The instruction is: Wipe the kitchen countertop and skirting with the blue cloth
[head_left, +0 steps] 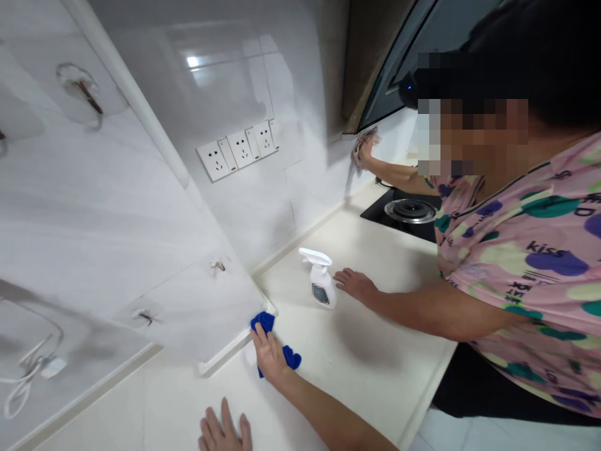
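Observation:
A blue cloth (292, 357) lies bunched under my right hand (272, 358), which presses it along the ledge at the foot of the white tiled wall, near the wall's end. Parts of the cloth stick out on both sides of the hand; the rest is hidden by it. My left hand (225, 433) rests on the pale countertop (178, 401) with its fingers spread and nothing in them. Beyond the cloth, a white spray bottle (322, 282) stands upright on the counter.
At the right, a co-worker (516, 250) leans on the counter beside the bottle and holds a cloth (360, 150) against the back wall. A black cooktop (408, 210) lies behind. Wall sockets (240, 149), hooks (216, 265) and a white cable (28, 376) are on the walls.

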Available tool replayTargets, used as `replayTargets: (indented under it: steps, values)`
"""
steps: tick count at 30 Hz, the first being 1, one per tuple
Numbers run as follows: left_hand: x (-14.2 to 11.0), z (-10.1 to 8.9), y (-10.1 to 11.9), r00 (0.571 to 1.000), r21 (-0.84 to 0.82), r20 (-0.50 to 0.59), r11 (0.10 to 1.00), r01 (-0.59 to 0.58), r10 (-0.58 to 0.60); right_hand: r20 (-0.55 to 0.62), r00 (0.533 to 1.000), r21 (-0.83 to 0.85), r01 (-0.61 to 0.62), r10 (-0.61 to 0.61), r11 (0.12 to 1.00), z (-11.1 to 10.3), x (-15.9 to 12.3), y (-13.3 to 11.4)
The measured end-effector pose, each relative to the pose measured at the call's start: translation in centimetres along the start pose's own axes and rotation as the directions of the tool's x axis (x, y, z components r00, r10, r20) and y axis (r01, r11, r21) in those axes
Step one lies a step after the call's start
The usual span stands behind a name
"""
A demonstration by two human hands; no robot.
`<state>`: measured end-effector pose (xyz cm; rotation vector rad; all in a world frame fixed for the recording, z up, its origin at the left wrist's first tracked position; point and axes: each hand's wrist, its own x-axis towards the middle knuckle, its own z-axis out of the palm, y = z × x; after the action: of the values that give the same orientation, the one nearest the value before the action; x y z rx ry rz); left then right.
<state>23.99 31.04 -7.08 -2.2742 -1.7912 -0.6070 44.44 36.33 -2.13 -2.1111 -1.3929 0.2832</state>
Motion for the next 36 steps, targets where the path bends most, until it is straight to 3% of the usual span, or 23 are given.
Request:
replayTargets:
  steps: [5, 10, 13, 17, 18, 20, 21, 22, 24, 27, 30, 32, 34, 36]
  values:
    - [-0.1, -0.1, -0.3, 0.999, 0.018, 0.039, 1.000, -0.015, 0.014, 0.059, 0.997, 0.010, 0.052, -0.053, 0.999, 1.7, -0.6, -3.2]
    - [0.1, 0.3, -0.5, 0.999, 0.013, 0.042, 1.000, -0.011, 0.011, 0.138, 0.952, -0.003, 0.275, -0.272, 0.961, 2.5, -1.2, -5.1]
    - [0.3, 0.4, -0.3, 0.998, 0.005, 0.056, 1.000, 0.013, -0.013, 0.166, 0.906, 0.039, 0.387, -0.388, 0.921, 1.9, -1.5, -5.2]
    - [0.2, 0.0, 0.0, 0.998, -0.015, 0.043, 0.999, 0.039, -0.038, 0.247, 0.828, 0.128, 0.488, -0.504, 0.864, 0.7, -3.4, -3.4]
    - [0.1, -0.1, 0.1, 0.998, -0.024, 0.041, 0.999, 0.040, -0.039, 0.239, 0.837, 0.157, 0.467, -0.492, 0.870, 0.4, -4.2, -2.7]
    - [-0.1, -0.2, 0.0, 0.998, -0.050, 0.045, 0.998, 0.047, -0.045, 0.137, 0.918, 0.328, 0.311, -0.371, 0.892, -0.1, -5.9, -1.1]
    - [-0.3, -0.2, -0.2, 0.997, -0.068, 0.056, 0.996, 0.051, -0.047, 0.082, 0.967, 0.480, 0.172, -0.239, 0.860, -0.4, -6.6, -0.3]
    - [-0.4, -0.2, -0.3, 0.996, -0.091, 0.069, 0.994, 0.059, -0.053, 0.060, 0.995, 0.632, 0.028, -0.085, 0.774, -0.8, -7.2, 0.4]
    - [-0.5, -0.3, -0.7, 0.990, -0.152, 0.112, 0.983, 0.101, -0.084, 0.114, 0.984, 0.812, -0.172, 0.137, 0.557, -2.0, -8.0, 1.7]
    - [-0.2, -1.4, -0.6, 0.958, -0.310, 0.267, 0.932, 0.187, -0.103, 0.215, 0.960, 0.868, -0.273, 0.180, 0.415, -4.2, -8.8, 2.5]
    - [0.4, -3.5, 0.4, 0.872, -0.594, 0.487, 0.746, 0.300, 0.037, 0.282, 0.944, 0.904, -0.322, 0.171, 0.283, -6.4, -10.1, 2.0]
    - [0.6, -5.2, 1.5, 0.782, -0.741, 0.599, 0.488, 0.460, 0.172, 0.313, 0.937, 0.922, -0.339, 0.155, 0.187, -7.4, -11.4, 1.2]
    - [0.3, -6.7, 2.8, 0.697, -0.748, 0.663, 0.220, 0.626, 0.274, 0.344, 0.930, 0.933, -0.354, 0.132, 0.061, -8.0, -12.7, 0.2]
    - [-0.5, -7.9, 3.8, 0.680, -0.724, 0.676, 0.080, 0.685, 0.285, 0.372, 0.919, 0.928, -0.371, 0.128, -0.032, -8.1, -13.9, -0.8]
